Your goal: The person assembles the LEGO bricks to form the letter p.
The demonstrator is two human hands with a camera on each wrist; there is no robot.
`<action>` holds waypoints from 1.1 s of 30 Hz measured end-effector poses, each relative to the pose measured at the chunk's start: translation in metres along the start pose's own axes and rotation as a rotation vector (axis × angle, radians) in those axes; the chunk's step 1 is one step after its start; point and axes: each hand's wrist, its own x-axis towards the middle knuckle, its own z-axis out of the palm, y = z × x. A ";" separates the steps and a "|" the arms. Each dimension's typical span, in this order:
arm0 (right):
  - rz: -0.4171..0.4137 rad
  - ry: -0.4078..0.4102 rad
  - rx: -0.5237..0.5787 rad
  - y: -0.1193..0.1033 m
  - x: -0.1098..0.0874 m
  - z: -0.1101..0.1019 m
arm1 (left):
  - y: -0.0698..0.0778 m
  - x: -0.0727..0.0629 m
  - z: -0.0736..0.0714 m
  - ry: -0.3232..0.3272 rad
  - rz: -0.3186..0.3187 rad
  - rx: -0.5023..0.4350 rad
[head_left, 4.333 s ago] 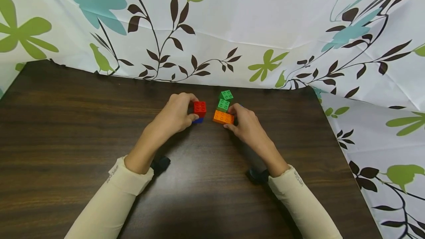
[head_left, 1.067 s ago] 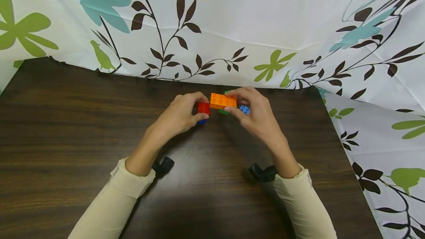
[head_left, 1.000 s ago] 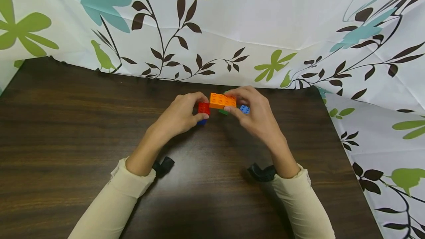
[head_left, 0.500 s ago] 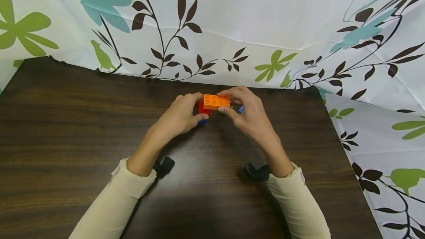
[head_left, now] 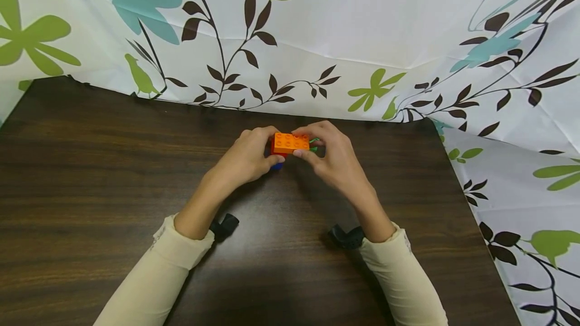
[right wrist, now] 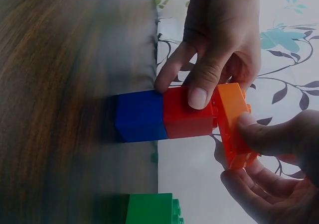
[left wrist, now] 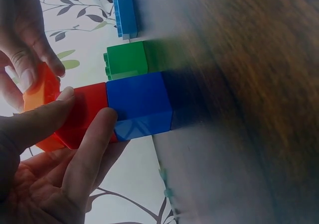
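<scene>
Near the tabletop's (head_left: pixel 136 190) far edge, L hand (head_left: pixel 248 155) pinches the red brick (right wrist: pixel 184 118), sat atop the dark-blue brick (right wrist: pixel 141 117). R hand (head_left: pixel 330 154) has a narrow thumb-and-finger pinch on the orange 2x4 brick (head_left: pixel 290 143), at its end toward the tabletop's right edge; the free end overlaps the red one, a bit tilted (red studs show, so prob. not seated). Step in hand, I'd say: capping the stack. Next move calls for levelling, lining up studs, then a straight press w/ L hand bracing. Green brick (left wrist: pixel 127 59) and light-blue brick (left wrist: pixel 128 12) sit toward the right edge.
</scene>
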 end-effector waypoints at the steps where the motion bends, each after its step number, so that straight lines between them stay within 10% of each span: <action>1: 0.001 0.000 -0.001 0.000 0.000 0.000 | 0.000 0.000 0.000 -0.001 0.000 0.000; 33: -0.051 -0.051 -0.119 -0.005 0.000 0.006 | -0.002 0.002 -0.001 -0.004 0.002 0.005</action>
